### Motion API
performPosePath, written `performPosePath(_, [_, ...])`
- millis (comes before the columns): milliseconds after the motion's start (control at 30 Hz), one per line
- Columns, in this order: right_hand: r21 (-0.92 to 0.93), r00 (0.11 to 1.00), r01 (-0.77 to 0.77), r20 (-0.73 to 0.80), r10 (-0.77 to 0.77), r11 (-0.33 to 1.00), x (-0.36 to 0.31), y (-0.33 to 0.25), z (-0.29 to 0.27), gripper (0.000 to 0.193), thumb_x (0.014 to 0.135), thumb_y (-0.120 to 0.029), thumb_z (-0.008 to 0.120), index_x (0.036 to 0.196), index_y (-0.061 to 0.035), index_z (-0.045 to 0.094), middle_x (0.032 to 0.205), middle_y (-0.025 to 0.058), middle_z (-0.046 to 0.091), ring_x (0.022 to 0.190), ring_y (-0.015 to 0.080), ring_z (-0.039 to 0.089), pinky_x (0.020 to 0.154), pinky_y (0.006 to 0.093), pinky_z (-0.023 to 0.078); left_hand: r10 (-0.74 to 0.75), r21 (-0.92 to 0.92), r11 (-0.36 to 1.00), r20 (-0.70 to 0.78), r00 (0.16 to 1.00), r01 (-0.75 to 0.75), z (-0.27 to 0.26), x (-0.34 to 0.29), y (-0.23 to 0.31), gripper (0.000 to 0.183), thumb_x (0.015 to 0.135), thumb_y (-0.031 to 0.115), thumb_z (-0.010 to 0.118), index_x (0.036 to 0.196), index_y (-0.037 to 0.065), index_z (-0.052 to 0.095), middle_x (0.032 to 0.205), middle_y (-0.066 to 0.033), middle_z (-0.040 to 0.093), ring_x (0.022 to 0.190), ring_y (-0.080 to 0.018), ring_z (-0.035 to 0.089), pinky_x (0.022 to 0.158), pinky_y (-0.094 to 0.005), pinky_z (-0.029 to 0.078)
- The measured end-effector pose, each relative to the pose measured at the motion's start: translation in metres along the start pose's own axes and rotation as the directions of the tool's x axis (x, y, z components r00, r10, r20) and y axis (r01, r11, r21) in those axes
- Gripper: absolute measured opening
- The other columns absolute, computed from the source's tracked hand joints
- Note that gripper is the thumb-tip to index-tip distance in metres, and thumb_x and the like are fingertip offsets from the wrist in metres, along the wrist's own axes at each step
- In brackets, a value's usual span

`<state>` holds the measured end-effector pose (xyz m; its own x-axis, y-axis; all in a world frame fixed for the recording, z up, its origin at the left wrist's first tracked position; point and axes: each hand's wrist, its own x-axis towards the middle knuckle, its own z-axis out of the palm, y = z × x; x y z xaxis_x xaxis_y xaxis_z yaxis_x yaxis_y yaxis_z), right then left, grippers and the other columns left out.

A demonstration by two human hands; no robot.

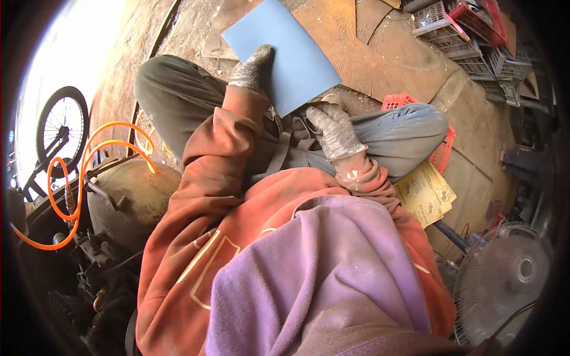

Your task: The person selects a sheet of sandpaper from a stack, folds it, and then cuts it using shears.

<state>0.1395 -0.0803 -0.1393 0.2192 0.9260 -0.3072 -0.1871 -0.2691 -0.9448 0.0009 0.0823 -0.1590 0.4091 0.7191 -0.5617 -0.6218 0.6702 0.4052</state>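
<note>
A flat, smooth light-blue rectangular panel (pixel 297 53) is tilted in front of my lap. My left hand (pixel 252 70), in a dirty grey knitted glove, grips its left edge, with the thumb lying on the blue face. Close to the panel's lower right corner is my right hand (pixel 335 132), gloved the same way, its fingers curled. Something dark shows by those fingers, but I cannot make out what they hold. Under both hands are my crossed legs in grey trousers (pixel 178 89).
Brown boards (pixel 356 59) cover the floor ahead. A red plastic crate (pixel 440 151) stands behind my right knee, near yellow printed sheets (pixel 424 193) and a fan (pixel 504 279). More crates (pixel 442 29) are far right. Leftward are an orange hose (pixel 50 196), a rusty tank (pixel 130 193) and a bicycle wheel (pixel 62 132).
</note>
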Motion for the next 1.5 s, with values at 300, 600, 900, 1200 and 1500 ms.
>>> performPosePath(300, [0.476, 0.839, -0.488, 0.487, 0.243, 0.731, 0.004, 0.009, -0.016, 0.032, 0.102, -0.014, 0.06, 0.127, 0.0065, 0.059, 0.106, 0.0197, 0.07, 0.093, 0.0324, 0.071, 0.081, 0.0446, 0.061, 0.047, -0.044, 0.998, 0.092, 0.995, -0.043, 0.0, -0.009, 0.004, 0.039, 0.096, 0.025, 0.072, 0.13, 0.009, 0.061, 0.116, -0.0082, 0.07, 0.102, -0.0281, 0.068, 0.093, -0.0456, 0.057])
performPosePath(600, [0.09, 0.924, -0.215, 0.34, 0.173, 0.972, 0.0, -0.001, 0.003, 0.037, 0.086, -0.01, 0.081, 0.119, 0.0005, 0.067, 0.109, 0.0115, 0.073, 0.089, 0.0176, 0.071, 0.074, 0.0295, 0.058, 0.041, 0.068, 0.997, 0.113, 0.993, -0.049, -0.003, -0.006, 0.002, 0.046, 0.099, 0.032, 0.066, 0.138, 0.01, 0.056, 0.127, -0.0092, 0.066, 0.112, -0.0281, 0.063, 0.1, -0.0464, 0.052])
performPosePath(900, [-0.235, 0.915, -0.08, 0.367, 0.165, 0.969, 0.004, -0.007, 0.002, 0.034, 0.088, -0.015, 0.08, 0.117, -0.0009, 0.067, 0.099, 0.0069, 0.075, 0.08, 0.0141, 0.07, 0.06, 0.0263, 0.053, 0.113, 0.027, 0.993, 0.116, 0.987, -0.117, 0.003, -0.008, 0.002, 0.046, 0.095, 0.026, 0.072, 0.135, 0.008, 0.059, 0.123, -0.0093, 0.068, 0.107, -0.0285, 0.065, 0.096, -0.0448, 0.054])
performPosePath(1200, [0.183, 0.78, -0.488, 0.53, 0.332, 0.854, -0.015, -0.017, 0.009, 0.047, 0.09, -0.046, 0.077, 0.105, -0.0033, 0.067, 0.07, 0.0037, 0.065, 0.053, 0.0111, 0.058, 0.044, 0.0233, 0.042, 0.14, 0.048, 0.988, 0.156, 0.978, -0.149, 0.016, -0.015, 0.006, 0.05, 0.093, 0.024, 0.073, 0.137, 0.009, 0.056, 0.123, -0.0108, 0.066, 0.11, -0.0322, 0.064, 0.099, -0.0503, 0.052])
performPosePath(1500, [0.273, 0.948, -0.212, 0.29, 0.13, 0.938, -0.097, -0.069, -0.056, 0.087, 0.076, -0.07, 0.078, 0.122, 0.0008, 0.058, 0.086, 0.0045, 0.066, 0.067, 0.0125, 0.06, 0.057, 0.0247, 0.047, 0.268, -0.097, 0.963, 0.219, 0.938, -0.253, 0.052, 0.027, 0.068, 0.044, 0.096, 0.023, 0.071, 0.135, 0.006, 0.058, 0.124, -0.0087, 0.067, 0.115, -0.0269, 0.063, 0.106, -0.044, 0.048])
